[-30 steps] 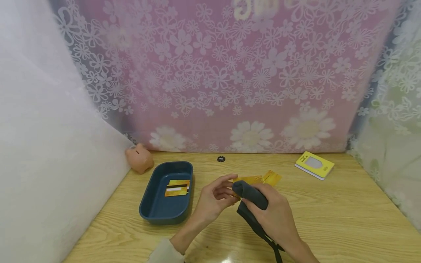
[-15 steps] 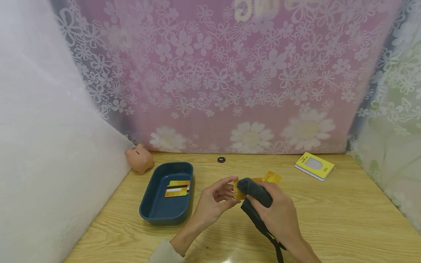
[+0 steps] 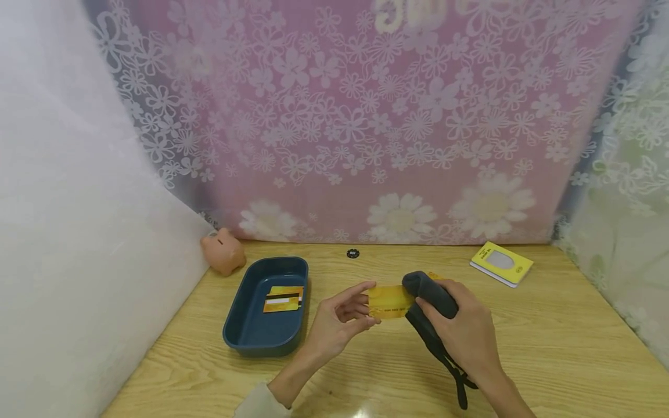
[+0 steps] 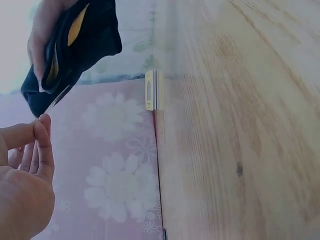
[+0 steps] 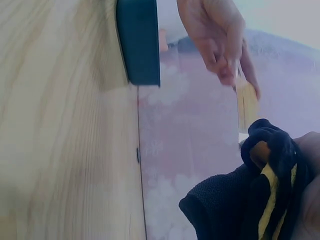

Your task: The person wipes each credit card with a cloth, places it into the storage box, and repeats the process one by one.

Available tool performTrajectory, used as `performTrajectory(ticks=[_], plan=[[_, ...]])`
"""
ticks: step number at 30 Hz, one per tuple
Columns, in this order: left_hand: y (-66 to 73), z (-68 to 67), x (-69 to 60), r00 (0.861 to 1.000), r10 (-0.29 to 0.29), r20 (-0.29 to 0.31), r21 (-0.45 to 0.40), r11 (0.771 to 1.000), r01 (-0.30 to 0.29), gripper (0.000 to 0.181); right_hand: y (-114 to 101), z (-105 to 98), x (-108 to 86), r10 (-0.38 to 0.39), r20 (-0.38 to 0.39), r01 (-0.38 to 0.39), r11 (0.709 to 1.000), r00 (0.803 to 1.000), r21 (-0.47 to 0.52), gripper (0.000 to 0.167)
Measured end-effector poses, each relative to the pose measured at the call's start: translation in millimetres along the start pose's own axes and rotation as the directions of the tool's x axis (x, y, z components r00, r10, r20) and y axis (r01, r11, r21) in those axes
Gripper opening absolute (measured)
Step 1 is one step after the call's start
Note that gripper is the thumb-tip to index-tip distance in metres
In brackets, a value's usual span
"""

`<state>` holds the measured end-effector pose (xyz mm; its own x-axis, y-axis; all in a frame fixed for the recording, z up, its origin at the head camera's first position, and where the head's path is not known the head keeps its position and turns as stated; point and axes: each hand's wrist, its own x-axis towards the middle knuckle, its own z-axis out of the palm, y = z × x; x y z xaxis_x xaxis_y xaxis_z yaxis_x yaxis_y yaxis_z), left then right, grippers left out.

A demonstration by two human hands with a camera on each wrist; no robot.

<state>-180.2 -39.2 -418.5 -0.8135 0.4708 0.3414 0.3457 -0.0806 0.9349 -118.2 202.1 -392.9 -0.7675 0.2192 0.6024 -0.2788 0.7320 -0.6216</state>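
Observation:
My left hand [image 3: 337, 319] pinches a gold bank card [image 3: 387, 301] at its left end, thumb below and index finger above. My right hand [image 3: 465, 328] grips a dark folded cloth [image 3: 434, 299], which covers the card's right end; a dark strap hangs from it. Yellow strips show in the cloth's folds [image 5: 270, 185] in the right wrist view. Behind the cloth in the head view, only a sliver of another gold card [image 3: 434, 275] shows on the table. Gold cards [image 3: 284, 299] also lie in the blue tray [image 3: 230, 325], to the left of my left hand.
A pink piggy bank [image 3: 223, 252] stands at the back left, beyond the tray. At the back lies a black poker chip [image 3: 352, 253]. A yellow booklet [image 3: 502, 264] rests at the back right. White and floral cloth walls border the wooden table [image 3: 183, 371].
My right hand and the dark cloth have moved right along the card, uncovering most of its face. The left hand stays nearly in place, still pinching the card.

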Motion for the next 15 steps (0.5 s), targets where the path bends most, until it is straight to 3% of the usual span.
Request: performTrajectory(ticks=[6,10,15], plan=[[0.9,-3.4,1.2,0.99,-0.142,-0.021,-0.156,0.978,0.137,0.064,17.7,-9.9,11.1,0.066,-0.024,-0.066,0.998,0.998,0.001,0.036],[0.3,-5.0,2.0,0.987,-0.157,-0.032,-0.187,0.971,0.149,0.064,19.4,-13.1,12.1,0.079,-0.033,-0.078,0.997,0.996,0.005,0.036],[-0.5,-5.6,3.0,0.988,-0.147,-0.042,-0.19,0.972,0.136,0.063,12.3,-9.6,9.4,0.037,-0.027,-0.036,0.999,0.999,0.031,0.033]])
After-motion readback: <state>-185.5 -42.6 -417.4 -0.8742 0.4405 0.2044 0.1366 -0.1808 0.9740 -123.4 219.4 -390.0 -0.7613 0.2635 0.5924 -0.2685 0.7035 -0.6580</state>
